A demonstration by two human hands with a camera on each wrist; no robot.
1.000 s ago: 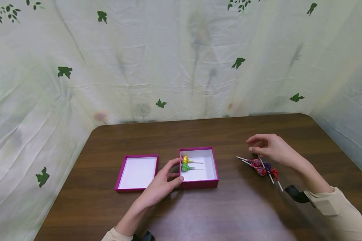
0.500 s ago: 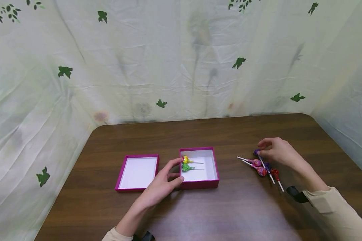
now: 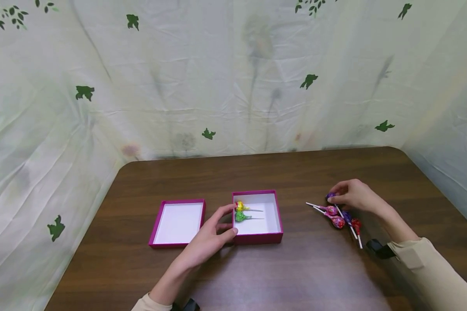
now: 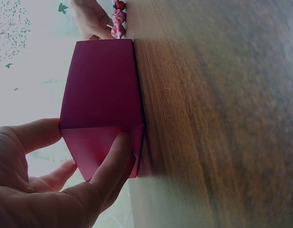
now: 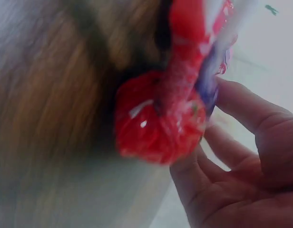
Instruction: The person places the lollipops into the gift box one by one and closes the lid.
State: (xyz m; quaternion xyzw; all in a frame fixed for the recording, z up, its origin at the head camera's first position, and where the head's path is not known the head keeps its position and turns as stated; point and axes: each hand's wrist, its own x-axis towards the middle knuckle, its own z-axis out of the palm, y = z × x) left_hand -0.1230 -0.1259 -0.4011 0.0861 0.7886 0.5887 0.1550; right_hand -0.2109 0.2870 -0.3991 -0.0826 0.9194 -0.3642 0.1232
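Note:
In the head view, my left hand (image 3: 208,239) holds the left side of a magenta box (image 3: 259,238). The left wrist view shows its fingers against the wall and top edge of that box (image 4: 101,85). A yellow lollipop (image 3: 240,206) and a green lollipop (image 3: 240,216) lie inside, sticks pointing right. Over at the right, my right hand (image 3: 359,198) pinches a purple lollipop (image 3: 330,197) by its wrapped head. Below it lie two pink lollipops (image 3: 337,222), a dark blue one (image 3: 347,217) and a red one (image 3: 356,225). The red lollipop (image 5: 156,118) fills the right wrist view's middle.
Left of the box lies its matching lid (image 3: 177,223), white inside face up. Everything stands on a brown wooden table (image 3: 288,276). A pale leaf-patterned curtain (image 3: 233,77) hangs behind the table.
My right hand has come down onto the purple lollipop and taken its head between the fingers. The blue and red lollipops have shifted slightly. My left hand has stayed on the box.

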